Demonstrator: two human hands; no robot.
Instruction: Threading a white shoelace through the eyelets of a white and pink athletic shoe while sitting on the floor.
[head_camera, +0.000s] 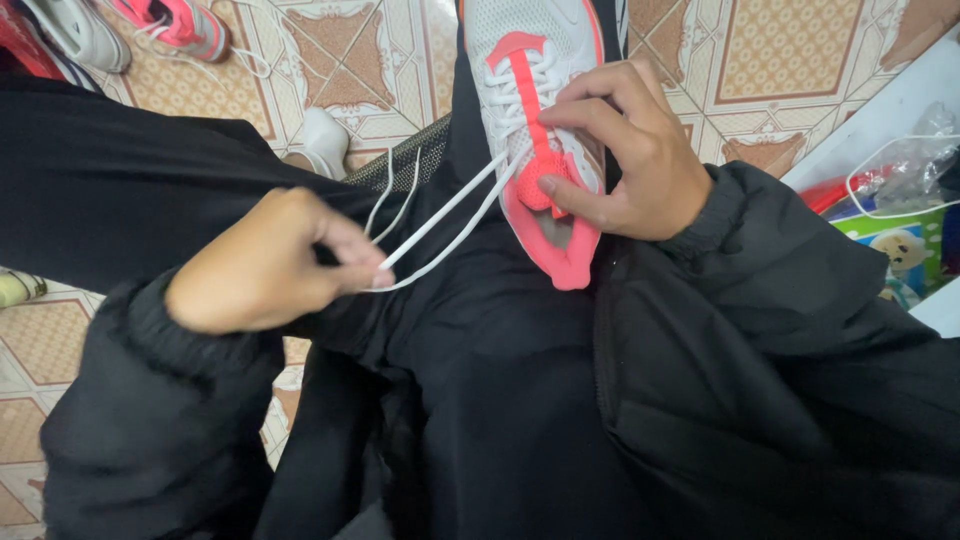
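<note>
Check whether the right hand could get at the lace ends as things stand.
Probably yes: the right hand rests on the white and pink shoe, and the taut laces run uncovered toward the left hand.

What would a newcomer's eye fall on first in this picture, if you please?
First, the white mesh sneaker with bright pink trim, lying top centre on the person's black-clad lap, steadied by the right hand. Next, the left hand pinching the white shoelaces drawn taut from the shoe.

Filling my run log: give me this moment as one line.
left hand: pinching white shoelace ends taut | right hand: steadying white-and-coral mesh sneaker on lap
</note>
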